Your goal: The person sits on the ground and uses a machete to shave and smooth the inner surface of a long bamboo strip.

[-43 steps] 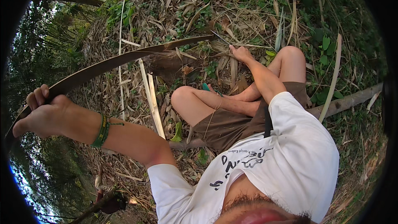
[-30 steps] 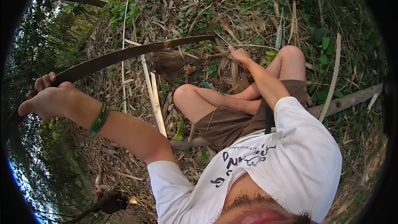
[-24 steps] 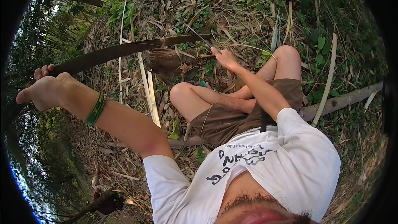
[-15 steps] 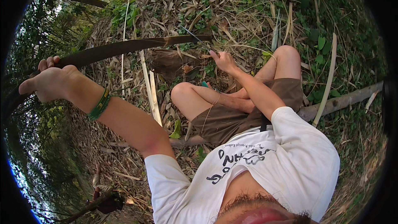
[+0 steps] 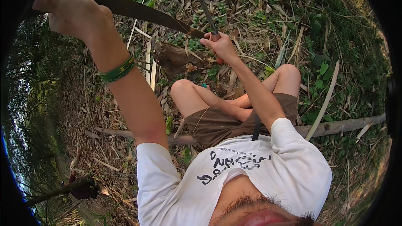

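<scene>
My left hand [image 5: 75,12], raised at the upper left, is wrapped round a long, dark brown flat strip [image 5: 138,12], probably wood or bamboo. The strip slopes down to the right, and its lighter, scraped-looking end lies beside my right hand [image 5: 222,47]. In that hand is a knife [image 5: 204,6], its reddish-brown handle in my fist and its long narrow blade pointing up and away. Whether the right thumb touches the strip's end, I cannot tell. The strip's far left part fades into the dark edge.
I sit cross-legged on dry leaves. A weathered stump [image 5: 169,58] stands ahead of my knees. A long pole [image 5: 331,127] lies across beside my hips, with a pale curved strip [image 5: 325,100] over it. Pale split strips [image 5: 153,75] lie left of the stump. A dark bundle [image 5: 83,188] is at lower left.
My left hand has risen and moved right, tilting the strip so its left end is higher. The knife has swung from pointing up-left across the strip's end to more upright, showing more blade and handle.
</scene>
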